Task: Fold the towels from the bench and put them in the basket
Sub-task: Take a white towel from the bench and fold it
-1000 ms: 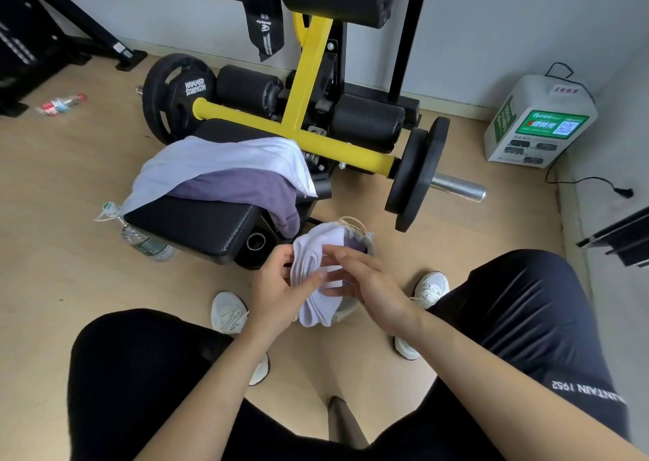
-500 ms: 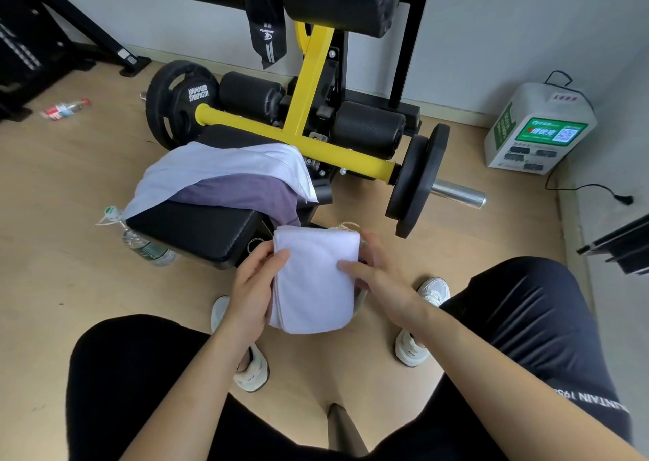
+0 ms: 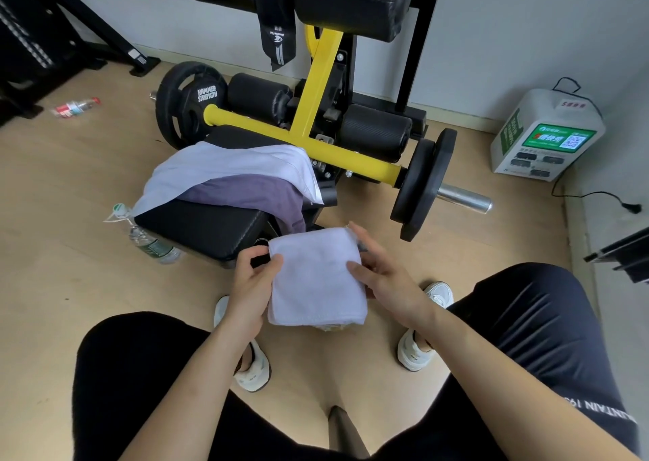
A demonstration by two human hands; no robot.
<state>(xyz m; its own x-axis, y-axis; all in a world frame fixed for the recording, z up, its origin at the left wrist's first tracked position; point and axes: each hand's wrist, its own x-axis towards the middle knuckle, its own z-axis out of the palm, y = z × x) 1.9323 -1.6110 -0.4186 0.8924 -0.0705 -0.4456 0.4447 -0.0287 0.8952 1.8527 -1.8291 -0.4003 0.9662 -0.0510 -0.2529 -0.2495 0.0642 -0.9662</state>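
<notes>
A folded white towel (image 3: 314, 278) lies flat between my hands, low over the floor between my feet. My left hand (image 3: 251, 285) pinches its left edge, thumb on top. My right hand (image 3: 382, 278) holds the right edge, thumb on top and fingers under it. The basket is almost hidden beneath the towel; only a sliver of its rim (image 3: 330, 327) shows below the towel's near edge. On the black bench (image 3: 200, 225) lie a light lavender-white towel (image 3: 224, 165) and a purple towel (image 3: 253, 193) under it.
The bench belongs to a yellow-framed weight machine (image 3: 316, 109) with black plates (image 3: 421, 183) and a steel bar end sticking right. A water bottle (image 3: 151, 243) lies beside the bench, another bottle (image 3: 75, 106) far left. A white charging box (image 3: 544, 137) stands by the wall.
The bunched towel has been folded into a flat rectangle. Both hands moved from its middle to its side edges and hold it level over the basket.
</notes>
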